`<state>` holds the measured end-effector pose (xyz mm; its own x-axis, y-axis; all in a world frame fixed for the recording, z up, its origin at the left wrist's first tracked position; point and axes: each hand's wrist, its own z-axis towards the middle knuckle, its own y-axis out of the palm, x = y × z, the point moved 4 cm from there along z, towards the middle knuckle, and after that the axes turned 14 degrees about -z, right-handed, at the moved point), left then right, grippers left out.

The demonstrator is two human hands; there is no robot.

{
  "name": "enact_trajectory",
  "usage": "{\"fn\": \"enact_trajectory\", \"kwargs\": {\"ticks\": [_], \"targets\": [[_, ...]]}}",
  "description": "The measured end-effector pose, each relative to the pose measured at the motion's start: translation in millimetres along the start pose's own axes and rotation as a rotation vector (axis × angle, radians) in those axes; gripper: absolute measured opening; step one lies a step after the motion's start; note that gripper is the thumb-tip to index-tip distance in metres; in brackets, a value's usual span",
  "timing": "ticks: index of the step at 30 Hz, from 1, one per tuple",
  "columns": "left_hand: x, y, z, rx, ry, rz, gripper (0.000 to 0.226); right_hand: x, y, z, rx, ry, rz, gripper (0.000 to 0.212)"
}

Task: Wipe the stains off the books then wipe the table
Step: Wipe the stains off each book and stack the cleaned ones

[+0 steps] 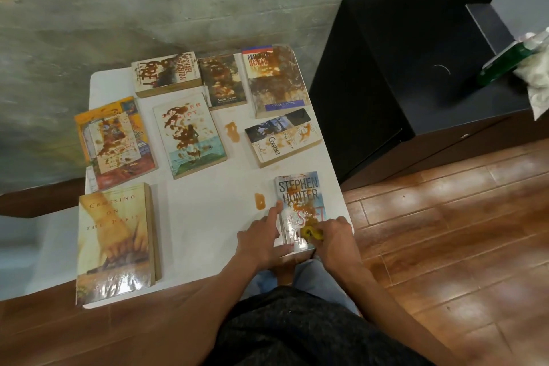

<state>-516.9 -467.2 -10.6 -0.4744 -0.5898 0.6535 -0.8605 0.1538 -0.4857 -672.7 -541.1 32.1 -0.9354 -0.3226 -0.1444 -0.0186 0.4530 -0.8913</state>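
Eight paperback books lie flat on a white table (208, 217), most smeared with brown stains. At the lower right of the table, the right hand (334, 239) grips a bunched yellow cloth (311, 232) against the stained cover of the Stephen Hunter book (300, 196). The left hand (261, 236) lies open beside it, forefinger stretched along the book's left edge. A brown table stain (260, 201) sits just left of this book. At upper right, a black cabinet (416, 74) stands beside the table.

Likely a home room: wood-plank floor (445, 232), weathered painted wall (148, 3), black cabinet (401, 68), small white table (208, 211).
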Motion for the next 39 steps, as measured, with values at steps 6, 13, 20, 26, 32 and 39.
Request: {"fn": "enact_trajectory", "kwargs": {"ticks": [6,13,20,26,32,39], "targets": [[-0.4,0.5,-0.4,0.002,0.01,0.001,0.104,-1.7,-7.5,1.6,0.001,0.019,0.003,0.029],[2.5,0.0,0.0,0.007,0.01,0.01,0.103,-3.0,-5.0,-2.1,-0.031,-0.028,-0.029,0.024],[1.6,-1.9,-1.3,0.014,0.018,0.023,0.102,-4.5,-3.0,2.7,-0.048,0.025,-0.008,0.03],[0.2,-2.1,0.5,0.015,0.02,0.007,0.102,-8.1,-1.9,6.3,-0.049,-0.001,-0.04,0.025],[-1.0,-0.8,1.3,0.011,0.018,0.022,0.102,-18.4,5.6,9.0,-0.063,0.017,-0.017,0.029],[-3.4,-1.1,2.1,0.009,0.041,0.023,0.102,8.4,-1.9,19.4,-0.029,0.086,-0.002,0.017]]}}
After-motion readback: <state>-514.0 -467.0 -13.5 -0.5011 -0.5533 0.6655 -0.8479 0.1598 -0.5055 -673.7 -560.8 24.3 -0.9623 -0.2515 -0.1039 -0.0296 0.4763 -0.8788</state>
